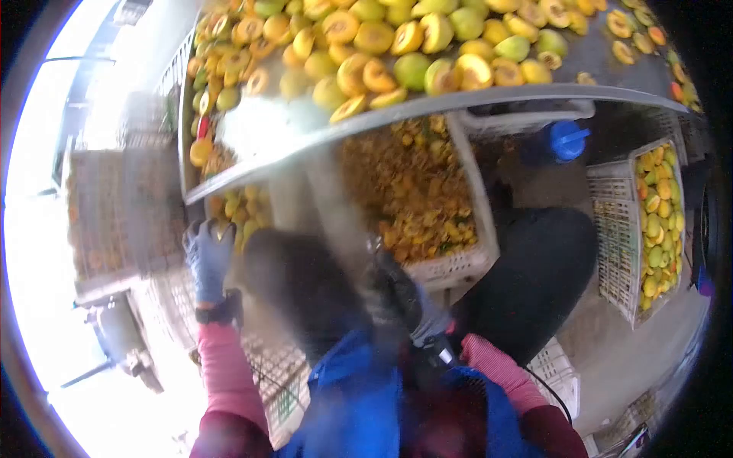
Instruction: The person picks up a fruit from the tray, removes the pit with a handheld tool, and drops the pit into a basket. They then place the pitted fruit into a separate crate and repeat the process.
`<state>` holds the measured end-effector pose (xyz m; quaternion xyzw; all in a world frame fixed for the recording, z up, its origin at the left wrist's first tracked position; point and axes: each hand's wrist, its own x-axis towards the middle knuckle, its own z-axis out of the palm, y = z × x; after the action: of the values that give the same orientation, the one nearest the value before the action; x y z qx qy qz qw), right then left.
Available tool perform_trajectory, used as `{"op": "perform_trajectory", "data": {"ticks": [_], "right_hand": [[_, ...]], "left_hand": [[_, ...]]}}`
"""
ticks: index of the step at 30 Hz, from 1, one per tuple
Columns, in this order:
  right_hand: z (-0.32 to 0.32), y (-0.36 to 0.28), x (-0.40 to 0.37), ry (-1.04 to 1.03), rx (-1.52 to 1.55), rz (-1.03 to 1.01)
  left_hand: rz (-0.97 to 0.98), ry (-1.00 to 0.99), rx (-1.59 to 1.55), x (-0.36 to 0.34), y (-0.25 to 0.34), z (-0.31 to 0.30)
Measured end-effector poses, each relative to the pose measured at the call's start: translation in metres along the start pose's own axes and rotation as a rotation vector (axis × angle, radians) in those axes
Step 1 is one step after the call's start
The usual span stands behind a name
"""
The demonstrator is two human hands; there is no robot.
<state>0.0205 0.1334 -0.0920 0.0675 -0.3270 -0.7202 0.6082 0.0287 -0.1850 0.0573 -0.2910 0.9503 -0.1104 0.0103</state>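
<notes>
My left hand (208, 259), in a grey-blue glove, reaches out at the left of my knee. Its fingers are apart, beside yellow fruit (248, 210) lying below the table edge; nothing clear shows between them. In front of my lap, my right hand (432, 322), also gloved, is wrapped round a black corded power tool (395, 286) with a metal tip. The tip points towards the table, and its exact kind is blurred. Whole and halved yellow-orange peaches (374, 37) cover much of the metal table (458, 101) ahead.
Between my knees stands a white crate (489, 221) of fruit scraps (424, 198). A second crate (615, 244), full of yellow fruit (658, 229), is at the right, near a blue lidded container (566, 142). Stacked crates (103, 214) stand at the left. A black cord (551, 391) runs beside my right sleeve.
</notes>
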Motion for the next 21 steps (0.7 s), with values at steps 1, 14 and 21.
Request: {"op": "perform_trajectory", "data": {"ticks": [1, 14, 21], "right_hand": [[-0.004, 0.007, -0.009, 0.226, -0.053, -0.116], [0.023, -0.015, 0.015, 0.413, -0.472, -0.475], [0.046, -0.010, -0.002, 0.883, -0.736, -0.593]], "left_hand": [[0.131, 0.154, -0.035, 0.019, 0.015, 0.000], [1.183, 0.384, -0.248, 0.105, 0.498, -0.068], [1.283, 0.260, -0.072, 0.169, 0.427, -0.059]]}}
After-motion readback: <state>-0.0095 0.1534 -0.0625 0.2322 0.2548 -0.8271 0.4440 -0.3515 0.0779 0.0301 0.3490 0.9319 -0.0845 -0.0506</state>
